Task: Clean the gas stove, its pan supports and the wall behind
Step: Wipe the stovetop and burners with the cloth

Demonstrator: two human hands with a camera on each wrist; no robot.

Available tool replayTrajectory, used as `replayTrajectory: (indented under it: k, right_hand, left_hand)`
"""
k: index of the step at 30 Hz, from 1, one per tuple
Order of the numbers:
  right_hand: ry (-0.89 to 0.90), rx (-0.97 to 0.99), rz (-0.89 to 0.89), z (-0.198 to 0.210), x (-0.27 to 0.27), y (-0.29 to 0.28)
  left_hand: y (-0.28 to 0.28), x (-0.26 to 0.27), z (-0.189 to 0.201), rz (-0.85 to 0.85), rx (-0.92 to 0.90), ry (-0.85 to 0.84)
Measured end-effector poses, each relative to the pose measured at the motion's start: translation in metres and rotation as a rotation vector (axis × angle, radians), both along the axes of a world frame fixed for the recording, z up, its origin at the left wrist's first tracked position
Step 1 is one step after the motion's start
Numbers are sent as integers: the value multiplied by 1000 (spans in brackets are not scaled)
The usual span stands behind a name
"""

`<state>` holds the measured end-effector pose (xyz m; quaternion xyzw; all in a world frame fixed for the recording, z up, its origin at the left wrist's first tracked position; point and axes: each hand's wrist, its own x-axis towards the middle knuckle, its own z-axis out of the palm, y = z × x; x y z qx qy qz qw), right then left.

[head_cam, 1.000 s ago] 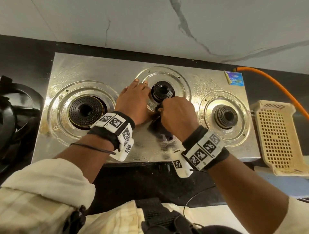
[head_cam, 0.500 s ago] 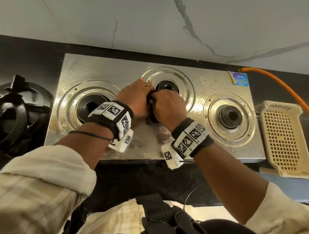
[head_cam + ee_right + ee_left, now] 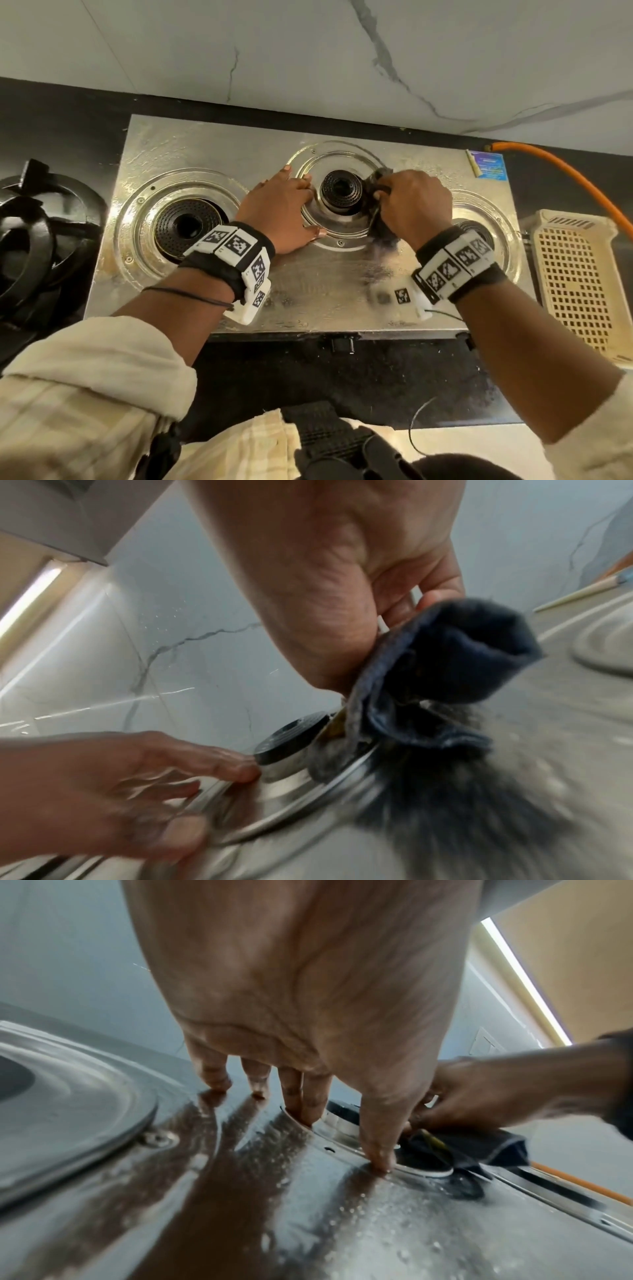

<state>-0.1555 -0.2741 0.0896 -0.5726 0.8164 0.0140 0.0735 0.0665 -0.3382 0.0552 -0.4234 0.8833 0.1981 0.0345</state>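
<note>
A wet steel three-burner gas stove (image 3: 212, 154) fills the head view, its pan supports off. My right hand (image 3: 414, 205) grips a bunched dark blue cloth (image 3: 441, 674) against the right side of the middle burner (image 3: 340, 192). The cloth (image 3: 376, 185) shows past the knuckles there, and in the left wrist view the cloth (image 3: 479, 1148) lies in the burner's ring. My left hand (image 3: 284, 209) rests flat on the stove top left of that burner, fingers (image 3: 291, 1088) straight, thumb on the ring's rim. A marbled white wall (image 3: 308, 51) rises behind the stove.
Black pan supports (image 3: 30, 233) are stacked on the dark counter left of the stove. A cream perforated basket (image 3: 579, 281) lies to the right, and an orange gas hose (image 3: 561, 171) runs behind it. A blue sticker (image 3: 489, 164) marks the stove's back right corner.
My right hand has carried the cloth from the middle burner's front-left round to its right side. My left hand has stayed flat on the stove beside the burner.
</note>
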Motion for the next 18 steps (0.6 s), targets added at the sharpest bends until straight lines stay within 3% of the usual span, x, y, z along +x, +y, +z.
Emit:
replayTrajectory:
  k: [4,9,15,18]
  right_hand:
    - [-61,-28,164,-1,-5,-48]
    - [-117,84,456,6,1,-97]
    - [-95,173,711,12,7,-115]
    - [-129,201,749,18,10,-121]
  left_hand:
    - [0,0,0,3,-15,-3]
    - [4,-4,0,40,-23,19]
    - [10,-9,-9,264,-13,267]
    - [3,-13,-9,355,27,242]
